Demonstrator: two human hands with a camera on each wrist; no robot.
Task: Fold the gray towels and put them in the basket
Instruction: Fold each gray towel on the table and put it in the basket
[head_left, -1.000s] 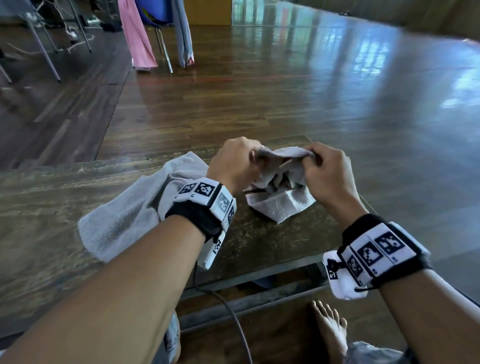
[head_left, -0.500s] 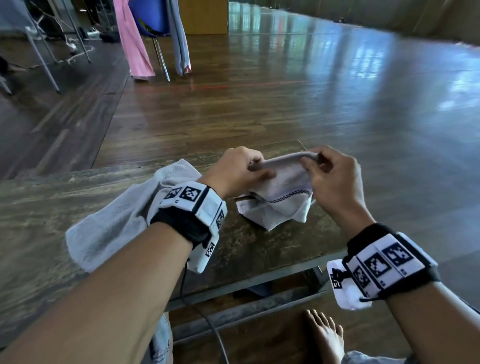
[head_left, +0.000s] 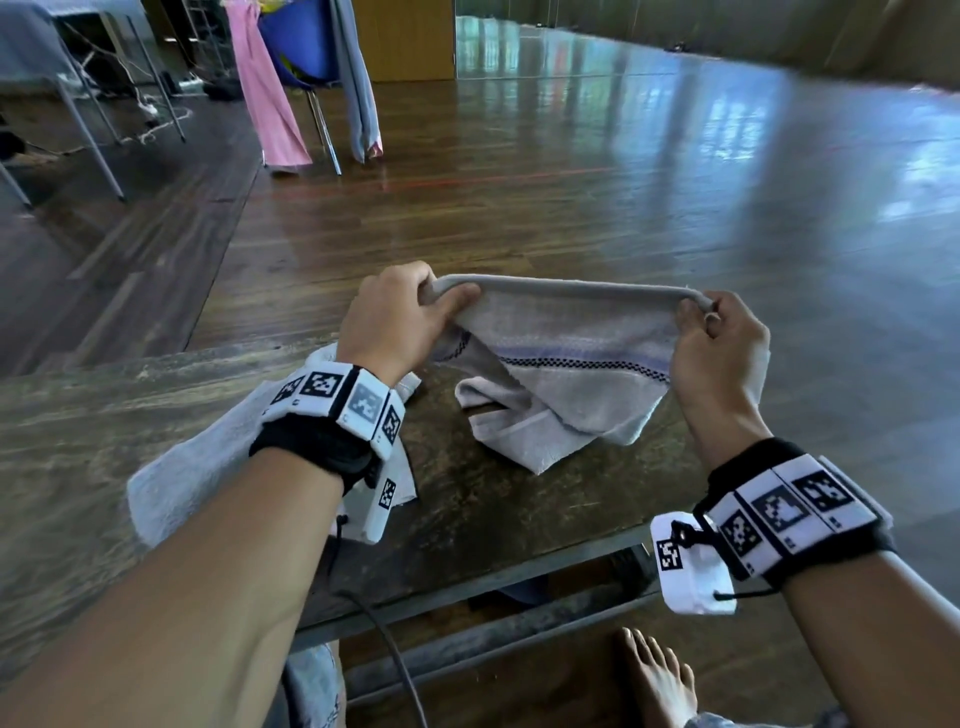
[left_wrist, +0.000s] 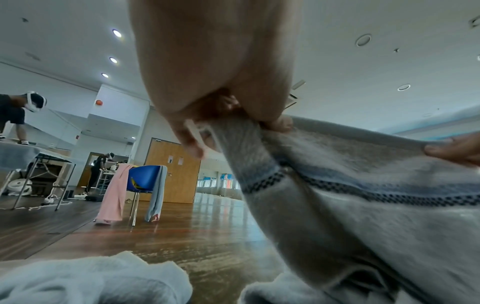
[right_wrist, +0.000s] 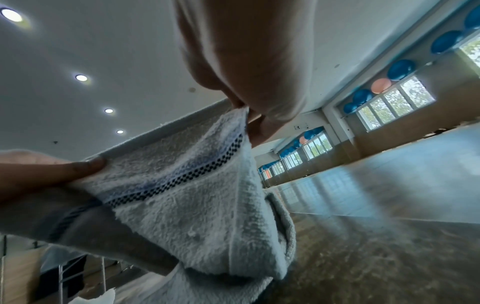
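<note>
Left hand (head_left: 400, 317) and right hand (head_left: 719, 345), held apart, each pinch one end of the top hem of a gray towel (head_left: 566, 364), stretching that edge taut above the bench (head_left: 509, 493). The lower part sags and rests crumpled on the bench. The cloth appears soft, light and limp; corners along the hem offer the surest hold. A second gray towel (head_left: 208, 467) lies at left. No basket is visible.
</note>
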